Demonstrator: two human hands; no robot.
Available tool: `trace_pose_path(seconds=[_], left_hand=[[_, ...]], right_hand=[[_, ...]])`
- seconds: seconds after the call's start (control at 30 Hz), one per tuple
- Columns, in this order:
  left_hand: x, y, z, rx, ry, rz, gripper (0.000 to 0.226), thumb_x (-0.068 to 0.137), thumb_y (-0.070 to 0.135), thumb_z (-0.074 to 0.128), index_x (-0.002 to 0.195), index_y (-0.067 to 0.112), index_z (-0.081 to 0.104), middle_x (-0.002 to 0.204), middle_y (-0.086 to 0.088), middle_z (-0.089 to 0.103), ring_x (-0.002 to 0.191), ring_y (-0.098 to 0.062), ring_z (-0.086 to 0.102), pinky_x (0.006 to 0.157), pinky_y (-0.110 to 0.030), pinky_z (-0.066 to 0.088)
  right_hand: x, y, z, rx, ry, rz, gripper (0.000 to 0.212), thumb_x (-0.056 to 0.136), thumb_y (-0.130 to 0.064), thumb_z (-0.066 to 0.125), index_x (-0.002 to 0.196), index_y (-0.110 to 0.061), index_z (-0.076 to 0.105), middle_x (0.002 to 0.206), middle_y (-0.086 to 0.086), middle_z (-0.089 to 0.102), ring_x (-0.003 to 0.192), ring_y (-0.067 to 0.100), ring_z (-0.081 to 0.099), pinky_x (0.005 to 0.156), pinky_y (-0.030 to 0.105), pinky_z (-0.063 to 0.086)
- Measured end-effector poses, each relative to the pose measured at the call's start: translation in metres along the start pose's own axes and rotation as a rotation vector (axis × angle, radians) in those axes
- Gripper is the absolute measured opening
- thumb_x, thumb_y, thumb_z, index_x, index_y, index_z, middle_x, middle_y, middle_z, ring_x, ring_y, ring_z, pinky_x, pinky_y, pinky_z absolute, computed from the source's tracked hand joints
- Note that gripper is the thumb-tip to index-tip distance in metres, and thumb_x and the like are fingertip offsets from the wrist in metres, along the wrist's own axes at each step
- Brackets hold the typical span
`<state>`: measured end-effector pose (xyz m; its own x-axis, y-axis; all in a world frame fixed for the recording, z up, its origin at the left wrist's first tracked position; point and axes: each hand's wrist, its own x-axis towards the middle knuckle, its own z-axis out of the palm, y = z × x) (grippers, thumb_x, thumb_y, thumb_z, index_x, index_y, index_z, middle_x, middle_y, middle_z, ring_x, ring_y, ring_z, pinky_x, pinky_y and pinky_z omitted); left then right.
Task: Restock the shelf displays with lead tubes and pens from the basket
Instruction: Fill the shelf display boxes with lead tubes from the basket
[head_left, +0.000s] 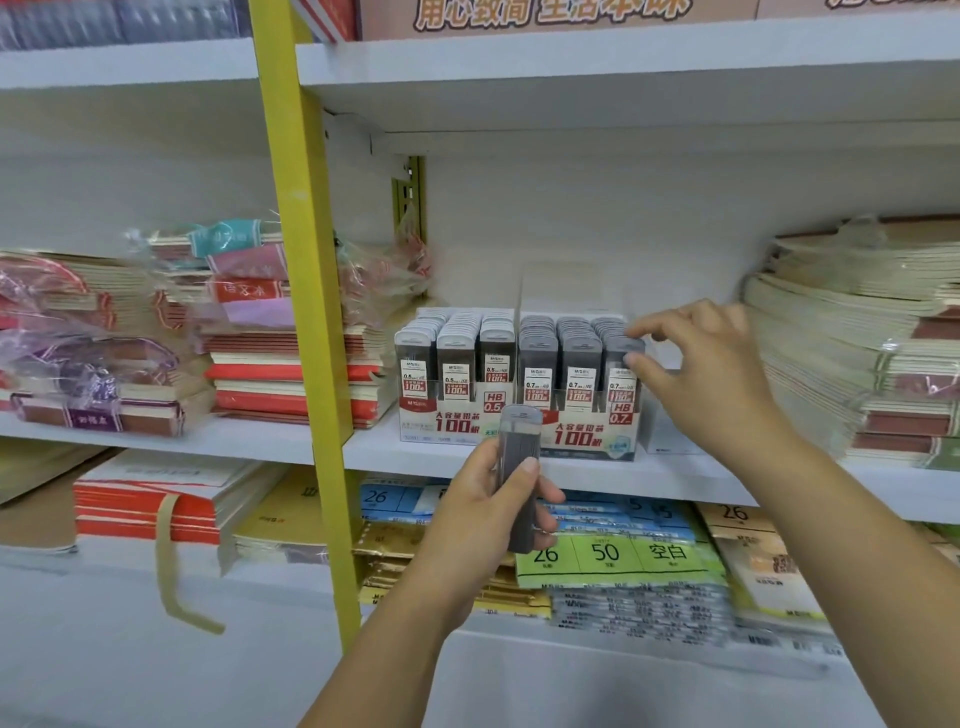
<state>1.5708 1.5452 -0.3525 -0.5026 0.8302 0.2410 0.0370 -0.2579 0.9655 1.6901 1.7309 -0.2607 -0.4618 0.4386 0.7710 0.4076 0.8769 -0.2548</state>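
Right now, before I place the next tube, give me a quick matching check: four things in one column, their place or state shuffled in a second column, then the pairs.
Things:
1. left hand
2. right hand
3. HB 0.5 box
4. HB 0.7 box

Place or state:
A. display on the right, darker grey caps
B. grips a loose tube upright
C. display on the left, paler caps
D. pinches the front tube of the rightmost row

Pairs: 1-B; 2-D; 3-C; 4-A.

Gap btwn display box & notebooks
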Motion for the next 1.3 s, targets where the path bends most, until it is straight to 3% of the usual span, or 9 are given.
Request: trace_pose_path(seconds=[0.2, 0.3, 0.4, 0.53, 0.63, 0.8, 1.1, 1.17, 1.3], left_hand=[[-0.004, 0.004, 0.001, 0.021, -0.039, -0.01, 0.019, 0.105, 0.022, 0.048, 0.12, 0.028, 0.06, 0.1, -0.002, 0.078, 0.078, -0.013, 0.072, 0.072, -0.027, 0.06], [-0.007, 0.007, 0.004, 0.039, -0.055, 0.027, 0.021, 0.103, 0.026, 0.052, 0.121, 0.03, 0.061, 0.101, -0.003, 0.078, 0.082, -0.014, 0.073, 0.073, -0.027, 0.06], [-0.012, 0.011, 0.009, 0.045, -0.062, 0.052, 0.02, 0.103, 0.026, 0.053, 0.117, 0.032, 0.066, 0.099, -0.005, 0.077, 0.081, -0.014, 0.073, 0.073, -0.027, 0.06], [-0.016, 0.014, 0.012, 0.043, -0.071, -0.013, 0.03, 0.105, 0.038, 0.045, 0.105, 0.037, 0.074, 0.102, -0.001, 0.076, 0.089, -0.013, 0.072, 0.079, -0.028, 0.059], [-0.016, 0.016, 0.011, -0.016, -0.062, -0.077, 0.032, 0.105, 0.038, 0.045, 0.103, 0.039, 0.077, 0.101, 0.001, 0.075, 0.088, -0.013, 0.07, 0.079, -0.03, 0.058], [-0.014, 0.013, 0.009, 0.145, 0.023, 0.054, 0.03, 0.09, 0.021, 0.073, 0.094, 0.05, 0.074, 0.101, 0.018, 0.076, 0.089, -0.007, 0.073, 0.07, -0.019, 0.057], [-0.01, 0.012, 0.013, 0.161, 0.118, 0.107, 0.022, 0.09, 0.02, 0.074, 0.1, 0.039, 0.073, 0.099, 0.021, 0.075, 0.092, -0.001, 0.07, 0.072, -0.018, 0.058], [-0.007, 0.011, 0.012, 0.32, 0.172, 0.184, 0.024, 0.092, 0.025, 0.071, 0.108, 0.043, 0.068, 0.106, 0.03, 0.068, 0.102, 0.007, 0.063, 0.085, -0.016, 0.054], [-0.001, 0.004, 0.01, 0.763, 0.247, 0.331, 0.047, 0.1, 0.036, 0.057, 0.143, 0.046, 0.041, 0.141, 0.041, 0.026, 0.135, 0.018, 0.02, 0.113, -0.014, 0.018]], right_hand=[[-0.016, -0.015, -0.006, -0.006, 0.132, -0.049, 0.027, 0.09, -0.024, 0.064, 0.116, -0.019, 0.068, 0.103, -0.001, 0.055, 0.106, 0.024, 0.044, 0.087, 0.025, 0.031], [-0.031, -0.04, -0.013, 0.415, -0.105, -0.018, 0.015, 0.09, -0.031, 0.061, 0.101, -0.034, 0.069, 0.087, -0.017, 0.064, 0.083, 0.005, 0.057, 0.072, 0.018, 0.045], [-0.046, -0.054, -0.008, 0.672, -0.397, 0.067, 0.025, 0.09, -0.026, 0.064, 0.111, -0.041, 0.064, 0.091, -0.012, 0.066, 0.072, 0.002, 0.059, 0.07, 0.017, 0.051], [-0.051, -0.051, -0.011, 0.942, -0.379, 0.169, 0.03, 0.094, -0.001, 0.056, 0.102, -0.028, 0.067, 0.085, 0.003, 0.069, 0.061, 0.012, 0.059, 0.055, 0.02, 0.047], [-0.05, -0.042, -0.019, 1.108, -0.344, 0.255, 0.01, 0.095, -0.013, 0.057, 0.101, -0.019, 0.062, 0.091, 0.005, 0.072, 0.073, 0.018, 0.064, 0.065, 0.028, 0.05], [-0.051, -0.035, -0.017, 1.137, -0.339, 0.342, 0.017, 0.097, -0.012, 0.052, 0.113, -0.016, 0.056, 0.102, 0.007, 0.075, 0.089, 0.017, 0.071, 0.083, 0.038, 0.05], [-0.048, -0.035, -0.022, 0.948, -0.341, 0.271, 0.023, 0.092, -0.01, 0.063, 0.107, -0.027, 0.062, 0.094, 0.003, 0.076, 0.077, 0.019, 0.071, 0.065, 0.026, 0.056], [-0.043, -0.035, -0.03, 0.849, -0.155, 0.206, 0.031, 0.091, -0.01, 0.062, 0.101, -0.039, 0.062, 0.094, -0.006, 0.074, 0.075, 0.01, 0.07, 0.06, 0.018, 0.054], [-0.025, -0.029, -0.05, 0.647, 0.206, -0.033, 0.037, 0.094, -0.01, 0.058, 0.106, -0.045, 0.053, 0.097, -0.019, 0.063, 0.089, 0.006, 0.063, 0.076, 0.017, 0.052]])
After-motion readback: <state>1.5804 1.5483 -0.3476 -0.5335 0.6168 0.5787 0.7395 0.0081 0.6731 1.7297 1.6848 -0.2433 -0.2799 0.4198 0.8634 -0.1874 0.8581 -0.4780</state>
